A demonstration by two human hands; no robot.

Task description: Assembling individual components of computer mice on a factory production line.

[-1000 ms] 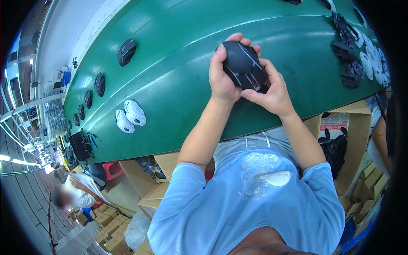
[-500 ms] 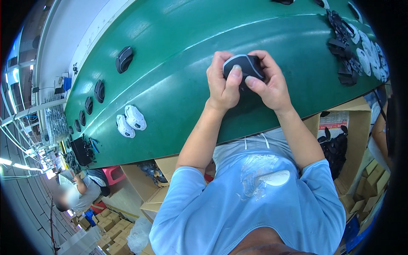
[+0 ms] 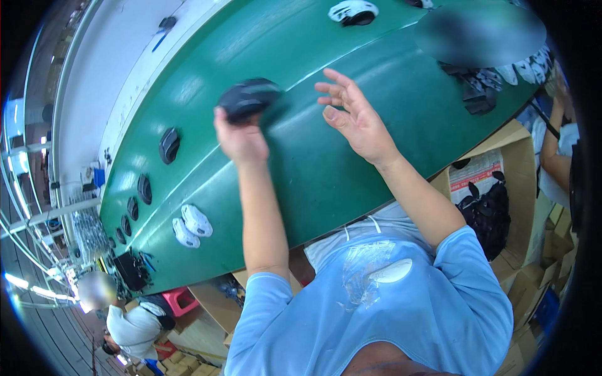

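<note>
My left hand (image 3: 244, 141) grips a black computer mouse (image 3: 251, 99) above the green table (image 3: 320, 178), fingers mostly hidden beneath it; the mouse is smeared by motion. To its right, my right hand (image 3: 359, 122) hangs over the table with nothing in it, fingers apart. A row of black mice stretches away to the left, the nearest mouse (image 3: 169, 146) being the largest in view. Two white shell pieces (image 3: 197, 220) lie side by side left of my left forearm. Beyond my hands, at the top, rests a white shell with a black part (image 3: 353, 11).
Piled at the right end are dark plastic parts (image 3: 480, 94) and several white shells (image 3: 523, 72). A cardboard box (image 3: 522, 182) holding black parts stands below the table edge. At far left are a black tray (image 3: 130, 271), a pink stool (image 3: 180, 302) and another person (image 3: 135, 329).
Both hands held the mouse before. Now my right hand has let go and opened, while my left hand has carried the mouse to the left. The view has shifted too.
</note>
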